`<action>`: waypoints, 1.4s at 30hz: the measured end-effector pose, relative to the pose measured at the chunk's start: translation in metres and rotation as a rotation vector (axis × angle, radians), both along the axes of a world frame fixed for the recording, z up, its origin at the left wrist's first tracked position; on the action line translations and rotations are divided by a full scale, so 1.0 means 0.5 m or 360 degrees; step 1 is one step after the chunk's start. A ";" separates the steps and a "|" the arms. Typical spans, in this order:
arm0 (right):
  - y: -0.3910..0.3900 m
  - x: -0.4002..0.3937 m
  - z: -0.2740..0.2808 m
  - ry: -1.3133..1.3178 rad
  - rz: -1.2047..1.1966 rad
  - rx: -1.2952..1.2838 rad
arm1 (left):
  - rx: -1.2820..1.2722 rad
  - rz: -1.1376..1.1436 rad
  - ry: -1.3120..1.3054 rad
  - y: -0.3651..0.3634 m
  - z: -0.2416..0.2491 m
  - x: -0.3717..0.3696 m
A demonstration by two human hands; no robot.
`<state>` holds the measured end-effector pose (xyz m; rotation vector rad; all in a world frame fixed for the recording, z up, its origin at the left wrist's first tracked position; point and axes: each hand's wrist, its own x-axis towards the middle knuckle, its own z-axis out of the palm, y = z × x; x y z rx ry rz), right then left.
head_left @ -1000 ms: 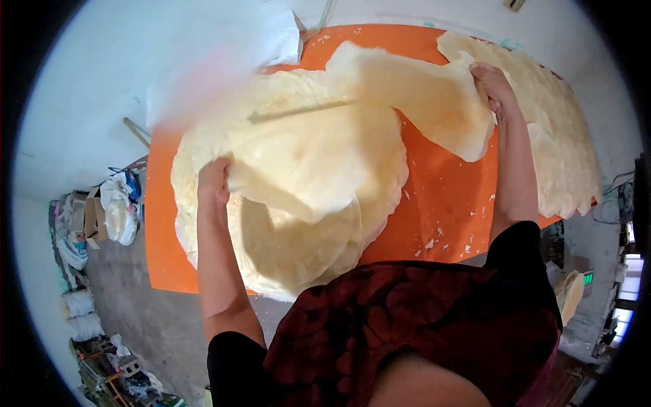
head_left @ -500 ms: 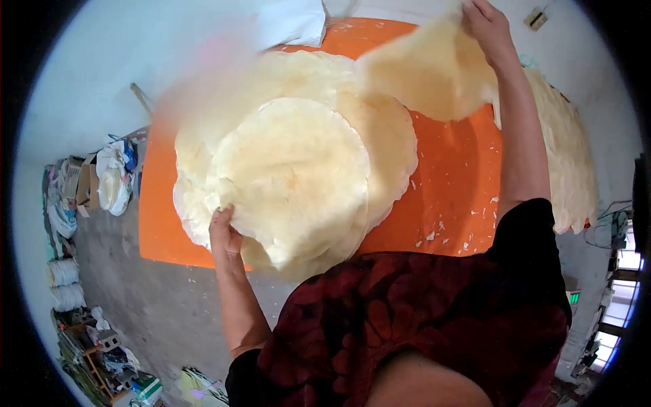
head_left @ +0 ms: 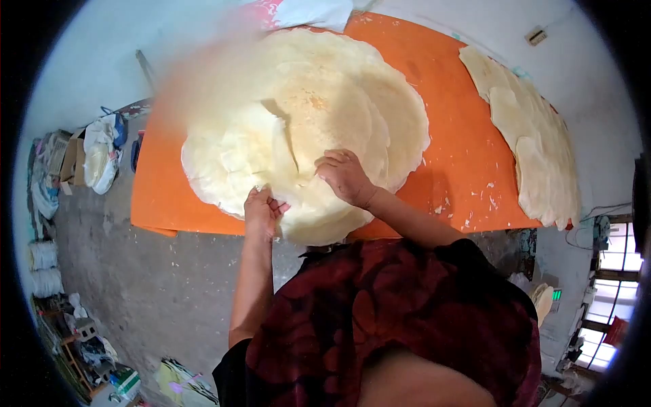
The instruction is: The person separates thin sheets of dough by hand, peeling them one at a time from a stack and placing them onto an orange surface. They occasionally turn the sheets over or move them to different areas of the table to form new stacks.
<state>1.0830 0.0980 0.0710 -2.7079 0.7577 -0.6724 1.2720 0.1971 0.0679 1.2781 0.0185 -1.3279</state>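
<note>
A broad pile of thin, pale-yellow round flatbreads (head_left: 400, 122) lies on the orange table. On its left part the top flatbread (head_left: 237, 139) is folded and creased, with a raised edge casting a narrow shadow. My left hand (head_left: 263, 210), at the pile's near edge, is closed with its fingers on the top flatbread's rim. To the right of it, my right hand (head_left: 344, 178) pinches the same flatbread's edge near the middle of the pile. Its fingertips point left and are partly hidden.
The orange table (head_left: 468, 176) carries small pale crumbs on its right side. More flatbreads (head_left: 536, 149) overlap in a stack at the right end. A white bag (head_left: 315, 13) lies at the back. Bags and boxes (head_left: 74, 159) stand on the floor at left.
My right hand has come down and left from the upper right, where it held up a flatbread. The top flatbread is now folded on the left. My left hand has shifted slightly right.
</note>
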 end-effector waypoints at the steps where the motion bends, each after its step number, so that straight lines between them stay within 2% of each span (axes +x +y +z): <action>1: 0.006 -0.003 -0.010 0.0073 -0.0085 0.0012 | -0.0007 -0.0011 0.0000 0.001 0.000 0.001; 4: 0.002 -0.009 -0.002 -0.0015 -0.0159 0.0228 | 0.0021 -0.0013 0.0024 0.006 -0.025 0.006; 7: -0.008 -0.028 0.055 -0.0180 0.0028 0.0107 | 0.0064 0.0008 0.0116 0.009 -0.077 0.023; 8: 0.010 -0.037 0.088 -0.0118 -0.0004 -0.0068 | 0.0011 -0.0009 0.0155 0.009 -0.074 0.027; 11: 0.010 -0.103 0.018 0.0077 -0.0188 -0.0222 | 0.0011 0.0018 0.0188 0.013 -0.058 0.025; 12: 0.005 -0.118 0.001 0.0100 -0.0225 0.0005 | 0.0033 0.0037 0.0184 0.013 -0.053 0.022; 15: 0.012 -0.137 -0.024 0.0070 -0.0433 0.0073 | -0.0039 0.0010 0.0230 0.013 -0.050 0.022; 18: 0.015 -0.141 -0.024 -0.0075 -0.0442 0.0152 | -0.0194 0.0056 0.0462 0.022 -0.048 0.029; 21: 0.015 -0.152 -0.031 -0.0039 -0.0403 0.0236 | -0.0033 0.0184 0.0416 0.019 -0.031 0.020; 24: 0.032 -0.149 -0.026 0.0391 -0.0582 0.0022 | -0.0117 -0.0139 0.0240 0.009 -0.022 0.019; 27: 0.096 -0.095 0.014 0.0447 -0.0593 0.0065 | -0.0021 -0.0373 0.0201 -0.012 -0.022 0.009; 29: 0.142 -0.037 0.035 0.0544 -0.0434 0.0056 | -0.0009 -0.0424 0.0213 -0.020 -0.012 0.001; 31: 0.148 0.011 0.025 0.0282 -0.0453 -0.0125 | 0.0007 -0.0510 0.0180 -0.023 -0.010 -0.003; 32: 0.146 0.026 0.018 0.0153 -0.0450 -0.0220 | 0.0071 -0.0496 0.0126 -0.017 0.021 -0.014; 35: 0.079 0.051 -0.014 0.0375 -0.0409 0.0378 | -0.0041 -0.0459 0.0064 0.011 0.015 0.008; 37: -0.016 0.044 0.015 0.0439 -0.0331 0.0617 | -0.0070 -0.0280 -0.0273 0.043 0.013 0.034; 38: -0.069 0.028 0.055 0.0437 -0.0114 0.0288 | -0.0059 -0.0148 -0.0433 0.059 0.016 0.042; 40: -0.111 0.028 0.190 -0.0077 -0.0472 0.0507 | -0.0095 0.0011 -0.0710 0.075 0.014 0.058; 41: -0.107 0.036 0.260 -0.0169 -0.0611 0.0285 | -0.0135 0.0041 -0.0828 0.081 0.005 0.068; 42: -0.097 0.044 0.323 -0.0060 -0.0629 0.0036 | -0.0171 0.0071 -0.0943 0.086 -0.004 0.074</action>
